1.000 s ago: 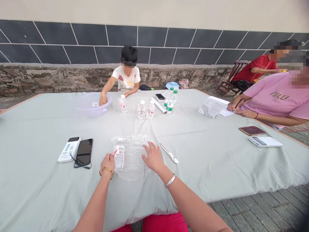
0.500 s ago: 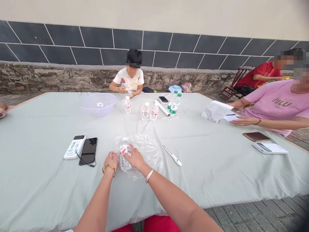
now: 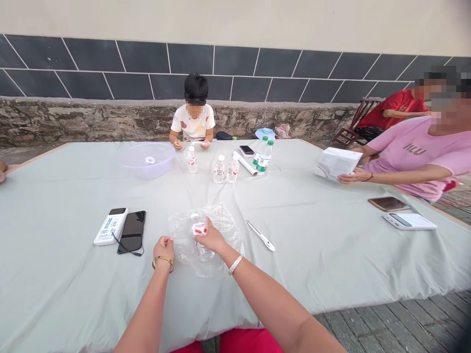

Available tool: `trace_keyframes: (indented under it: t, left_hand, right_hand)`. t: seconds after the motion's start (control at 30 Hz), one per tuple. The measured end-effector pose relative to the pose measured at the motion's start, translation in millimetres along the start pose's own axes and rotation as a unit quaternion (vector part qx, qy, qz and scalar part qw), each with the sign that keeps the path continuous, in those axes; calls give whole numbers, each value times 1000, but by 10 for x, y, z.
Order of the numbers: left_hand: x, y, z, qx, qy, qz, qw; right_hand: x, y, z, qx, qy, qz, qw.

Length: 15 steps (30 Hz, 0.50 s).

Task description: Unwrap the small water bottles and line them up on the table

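My right hand [image 3: 213,238] is wrapped round a small clear bottle [image 3: 199,229] with a white cap and a red-and-white label. The bottle is over a crumpled sheet of clear plastic film [image 3: 230,233] spread on the cloth. At the sheet's left edge, my left hand [image 3: 164,248] pinches the film between thumb and fingers. A white utility knife [image 3: 261,236] lies just right of the film. Left of my left hand are a black phone [image 3: 131,232] and a white power bank [image 3: 111,226] with a short cord.
Several small bottles [image 3: 219,169] stand further back, near a white roll [image 3: 245,163] and two green-capped bottles [image 3: 263,159]. A translucent purple basin [image 3: 147,166] sits at back left. People [image 3: 196,120] sit across and at right, where a phone [image 3: 389,204] and white device [image 3: 410,221] lie.
My right hand has shifted the bottle right and turned it. My left hand has drawn slightly left, away from the bottle. The person at right has lifted the white paper item.
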<state>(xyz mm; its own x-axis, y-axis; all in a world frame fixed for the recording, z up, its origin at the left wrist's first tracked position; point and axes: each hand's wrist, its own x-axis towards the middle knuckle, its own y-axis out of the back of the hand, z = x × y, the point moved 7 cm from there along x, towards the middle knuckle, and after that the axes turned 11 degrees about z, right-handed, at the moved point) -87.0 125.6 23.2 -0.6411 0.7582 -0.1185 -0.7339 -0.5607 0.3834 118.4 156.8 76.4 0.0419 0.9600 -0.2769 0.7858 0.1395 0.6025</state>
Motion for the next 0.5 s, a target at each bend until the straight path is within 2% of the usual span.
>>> trace_keyframes:
  t: [0.13,0.2,0.3,0.33,0.4,0.5]
  left_hand:
    - [-30,213,-25,-48,31,-20,998]
    - [-29,324,-11,-120,53,-40,991]
    - [9,493,-23,-241,98,-72,963]
    - [29,553,-44,-251,107,-79,959]
    - [65,669,-112,-218,113,-89,965]
    - [95,819,-228,-107,106,-81,985]
  right_hand:
    - [-101,204,365,176,-76,-10,981]
    - [-168,281,540,273,-110,-18,956]
    - [-227,360,693,396,-131,-41,908]
    - [-216,405,708,421,-121,-35,898]
    - [-134,551,692,445,-72,16,893]
    - [54,830,579,414,43,149,897]
